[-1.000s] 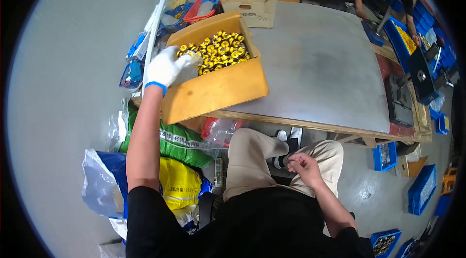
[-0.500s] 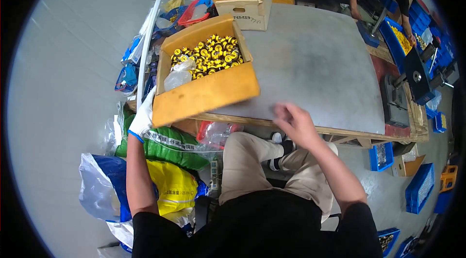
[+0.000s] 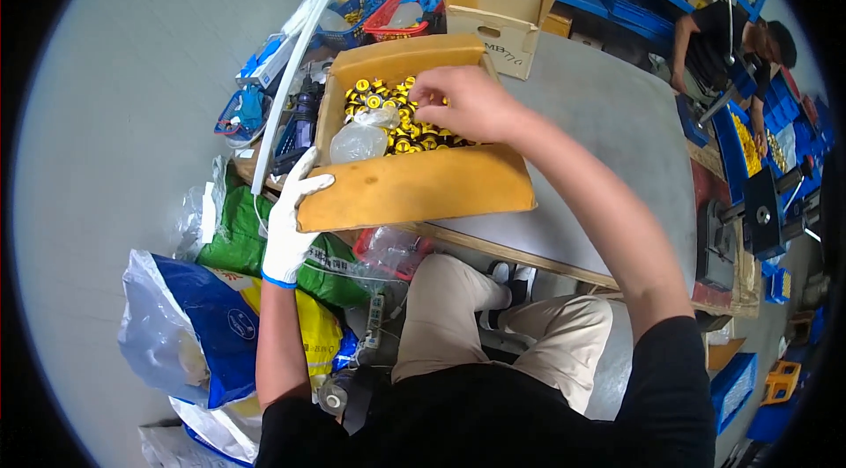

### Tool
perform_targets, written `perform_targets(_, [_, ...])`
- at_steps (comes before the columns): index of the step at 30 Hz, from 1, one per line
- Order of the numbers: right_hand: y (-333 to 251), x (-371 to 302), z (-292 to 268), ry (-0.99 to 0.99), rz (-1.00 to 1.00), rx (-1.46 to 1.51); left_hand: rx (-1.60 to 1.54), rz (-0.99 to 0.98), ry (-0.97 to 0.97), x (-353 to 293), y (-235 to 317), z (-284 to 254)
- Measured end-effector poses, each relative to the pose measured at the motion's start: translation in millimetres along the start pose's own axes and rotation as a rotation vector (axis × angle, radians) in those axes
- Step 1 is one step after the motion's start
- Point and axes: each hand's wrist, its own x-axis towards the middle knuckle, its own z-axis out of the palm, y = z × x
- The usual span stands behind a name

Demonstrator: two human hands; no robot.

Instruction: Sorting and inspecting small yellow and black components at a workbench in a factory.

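Note:
An open cardboard box [image 3: 414,190] sits tilted on the table's near left part, its front flap hanging past the edge. Inside lie many small yellow and black round parts [image 3: 405,135] and a knotted clear plastic bag [image 3: 359,140]. My left hand [image 3: 293,226], in a white glove with a blue cuff, grips the flap's left corner, thumb laid across its face. Bare, my right hand [image 3: 467,104] reaches over the parts from the right. Its fingers are bent downward, with thumb and forefinger apart; the fingertips are partly hidden among the parts.
Behind the box stands a second open carton [image 3: 493,32]. A red basket [image 3: 392,23] and a white rail [image 3: 304,71] lie to the left. On the right are a hand press [image 3: 762,214] and a co-worker [image 3: 731,45]. Sacks [image 3: 220,327] fill the floor at left.
My right hand has gone from above the table's front edge up into the box. My left thumb now shows across the flap. The view has shifted, so the box appears farther right.

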Motion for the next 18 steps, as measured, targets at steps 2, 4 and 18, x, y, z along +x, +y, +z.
perform_targets(2, [6.2,31.2,21.3,-0.088,-0.127,-0.165,0.017,0.046,0.012,0.9,-1.3,4.6])
perform_targets(4, [5.1,58.3,41.5,-0.18,-0.149,-0.217,-0.028,-0.011,0.032,-1.2,0.9,9.4])
perform_targets(18, [-15.6,117.9,73.0,-0.637,-0.057,-0.459,0.104,0.034,0.006,-4.1,9.9,4.7])
